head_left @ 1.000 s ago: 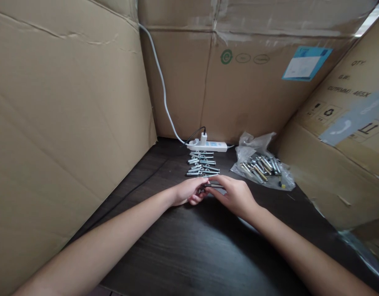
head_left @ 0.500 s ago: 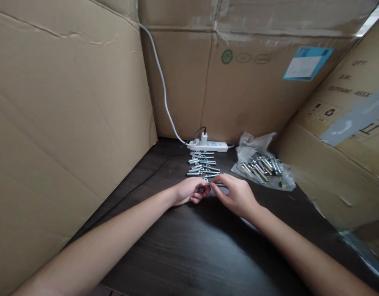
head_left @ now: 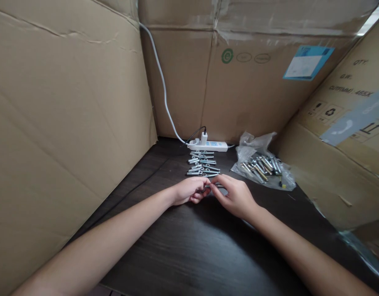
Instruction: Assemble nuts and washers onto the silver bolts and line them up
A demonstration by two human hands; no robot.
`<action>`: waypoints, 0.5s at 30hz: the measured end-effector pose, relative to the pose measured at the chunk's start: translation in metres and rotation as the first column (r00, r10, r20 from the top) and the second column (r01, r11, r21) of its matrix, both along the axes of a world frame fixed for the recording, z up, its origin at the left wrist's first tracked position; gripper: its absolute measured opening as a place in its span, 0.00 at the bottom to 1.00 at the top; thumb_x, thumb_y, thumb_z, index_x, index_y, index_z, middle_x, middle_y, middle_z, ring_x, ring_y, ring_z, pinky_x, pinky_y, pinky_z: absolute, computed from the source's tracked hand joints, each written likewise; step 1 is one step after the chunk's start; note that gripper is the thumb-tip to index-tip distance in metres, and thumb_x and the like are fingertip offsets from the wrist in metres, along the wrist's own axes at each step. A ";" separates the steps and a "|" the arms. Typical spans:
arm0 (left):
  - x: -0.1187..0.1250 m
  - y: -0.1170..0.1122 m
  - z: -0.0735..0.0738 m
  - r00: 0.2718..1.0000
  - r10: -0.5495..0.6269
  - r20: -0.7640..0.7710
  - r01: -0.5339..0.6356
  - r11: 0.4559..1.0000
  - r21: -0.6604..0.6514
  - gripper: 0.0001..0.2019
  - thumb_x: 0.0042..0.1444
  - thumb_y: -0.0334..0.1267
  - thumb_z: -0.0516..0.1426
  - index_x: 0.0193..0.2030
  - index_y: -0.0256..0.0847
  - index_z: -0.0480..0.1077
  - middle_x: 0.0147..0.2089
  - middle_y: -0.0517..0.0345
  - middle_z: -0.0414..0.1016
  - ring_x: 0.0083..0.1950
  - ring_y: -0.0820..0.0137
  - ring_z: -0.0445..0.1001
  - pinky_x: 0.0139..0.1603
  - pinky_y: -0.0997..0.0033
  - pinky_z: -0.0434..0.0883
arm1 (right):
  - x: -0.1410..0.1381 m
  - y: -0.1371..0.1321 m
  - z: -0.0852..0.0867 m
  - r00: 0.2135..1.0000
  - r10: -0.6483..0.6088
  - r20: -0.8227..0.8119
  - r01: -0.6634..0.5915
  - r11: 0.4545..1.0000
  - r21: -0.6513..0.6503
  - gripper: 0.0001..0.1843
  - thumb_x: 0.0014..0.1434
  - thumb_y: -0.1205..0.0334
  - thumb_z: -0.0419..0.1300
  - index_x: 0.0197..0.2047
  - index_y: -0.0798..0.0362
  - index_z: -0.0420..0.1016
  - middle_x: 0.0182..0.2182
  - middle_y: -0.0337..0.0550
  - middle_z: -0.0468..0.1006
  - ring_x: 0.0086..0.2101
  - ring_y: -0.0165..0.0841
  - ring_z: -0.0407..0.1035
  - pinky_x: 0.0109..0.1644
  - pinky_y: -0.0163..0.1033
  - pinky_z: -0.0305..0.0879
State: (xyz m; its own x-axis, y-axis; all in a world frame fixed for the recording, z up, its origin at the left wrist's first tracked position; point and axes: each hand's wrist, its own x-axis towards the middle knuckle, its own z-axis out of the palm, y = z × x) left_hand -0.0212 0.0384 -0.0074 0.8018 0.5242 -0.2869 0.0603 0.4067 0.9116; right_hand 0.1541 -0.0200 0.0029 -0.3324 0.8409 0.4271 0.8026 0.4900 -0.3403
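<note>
My left hand (head_left: 191, 190) and my right hand (head_left: 235, 195) meet fingertip to fingertip just above the dark table. Between thumb and fingers my right hand pinches a slim metal bolt (head_left: 219, 186), whose shank points right. The left fingers close around its left end, where a small part is mostly hidden. Just beyond the hands, several bolts, metal sleeves (head_left: 194, 173) and ring-shaped washers or nuts (head_left: 201, 167) lie in loose rows.
A clear plastic bag (head_left: 257, 144) with several assembled anchor bolts (head_left: 263, 166) lies to the right. Behind the rows stands a white power strip (head_left: 218, 146) with a plugged-in charger (head_left: 204, 138). Cardboard walls (head_left: 183, 82) enclose the table (head_left: 183, 250); a black cable (head_left: 140, 183) crosses its left side.
My left thumb and index finger have moved over the dark round part that showed at the left hand, covering most of it. Both hands stay in nearly the same place.
</note>
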 end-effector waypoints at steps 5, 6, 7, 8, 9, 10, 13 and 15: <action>0.000 -0.002 0.004 0.998 -0.056 0.030 0.057 0.997 -0.045 0.09 0.56 0.42 0.47 0.33 0.38 0.58 0.27 0.62 0.58 0.19 0.83 0.47 0.17 0.83 0.45 | -0.002 -0.002 0.000 1.000 -0.002 0.010 0.003 1.000 -0.026 0.08 0.62 0.60 0.51 0.40 0.51 0.69 0.36 0.43 0.76 0.35 0.33 0.70 0.38 0.35 0.63; 0.000 -0.003 0.004 0.998 -0.052 0.023 0.053 0.998 -0.033 0.10 0.57 0.43 0.47 0.33 0.38 0.58 0.27 0.63 0.58 0.19 0.83 0.47 0.17 0.83 0.45 | -0.003 -0.002 0.000 1.000 0.001 0.017 0.000 0.999 -0.032 0.09 0.62 0.60 0.50 0.41 0.51 0.69 0.37 0.43 0.75 0.35 0.33 0.70 0.38 0.35 0.63; 0.000 -0.003 0.003 0.999 -0.041 0.010 0.041 0.999 -0.013 0.10 0.58 0.44 0.47 0.33 0.38 0.58 0.27 0.63 0.57 0.19 0.83 0.47 0.17 0.83 0.44 | -0.004 -0.002 0.000 1.000 0.006 0.023 -0.005 0.999 -0.039 0.09 0.63 0.60 0.49 0.42 0.51 0.69 0.37 0.43 0.75 0.35 0.33 0.70 0.38 0.36 0.63; 0.001 -0.004 0.002 1.000 -0.025 -0.006 0.025 1.000 0.011 0.11 0.58 0.44 0.48 0.33 0.38 0.58 0.27 0.64 0.57 0.19 0.83 0.47 0.17 0.83 0.44 | -0.004 -0.002 0.001 1.000 0.012 0.028 -0.011 0.999 -0.046 0.10 0.63 0.61 0.48 0.43 0.51 0.68 0.38 0.44 0.74 0.35 0.33 0.70 0.38 0.36 0.63; 0.001 -0.004 0.001 1.000 -0.011 -0.023 0.012 0.999 0.034 0.11 0.58 0.44 0.49 0.34 0.38 0.58 0.27 0.64 0.57 0.19 0.84 0.47 0.17 0.83 0.43 | -0.003 -0.002 0.001 0.999 0.020 0.030 -0.018 0.998 -0.052 0.10 0.64 0.61 0.47 0.44 0.51 0.68 0.39 0.44 0.74 0.35 0.33 0.69 0.38 0.36 0.63; 0.001 -0.004 0.001 0.999 -0.001 -0.035 0.003 0.999 0.054 0.11 0.58 0.45 0.50 0.34 0.38 0.58 0.27 0.65 0.57 0.19 0.84 0.47 0.17 0.83 0.43 | -0.003 -0.002 0.001 0.999 0.026 0.030 -0.024 0.998 -0.055 0.11 0.64 0.61 0.46 0.45 0.51 0.67 0.39 0.44 0.73 0.35 0.33 0.69 0.38 0.36 0.63; 0.001 -0.004 0.002 0.999 0.025 -0.034 -0.022 0.995 0.096 0.13 0.57 0.47 0.52 0.34 0.38 0.58 0.25 0.66 0.55 0.19 0.84 0.46 0.17 0.83 0.43 | 0.002 0.001 -0.001 0.999 0.034 0.031 -0.033 0.999 -0.040 0.14 0.65 0.62 0.44 0.48 0.50 0.67 0.39 0.44 0.72 0.36 0.32 0.69 0.39 0.36 0.64; 0.001 -0.003 0.003 0.997 0.073 -0.034 -0.068 0.990 0.120 0.13 0.58 0.47 0.52 0.32 0.38 0.58 0.23 0.68 0.52 0.18 0.83 0.45 0.16 0.83 0.43 | 0.007 0.004 -0.003 0.999 0.028 0.038 -0.027 0.999 -0.016 0.15 0.66 0.63 0.43 0.50 0.50 0.67 0.40 0.45 0.72 0.36 0.33 0.69 0.39 0.36 0.64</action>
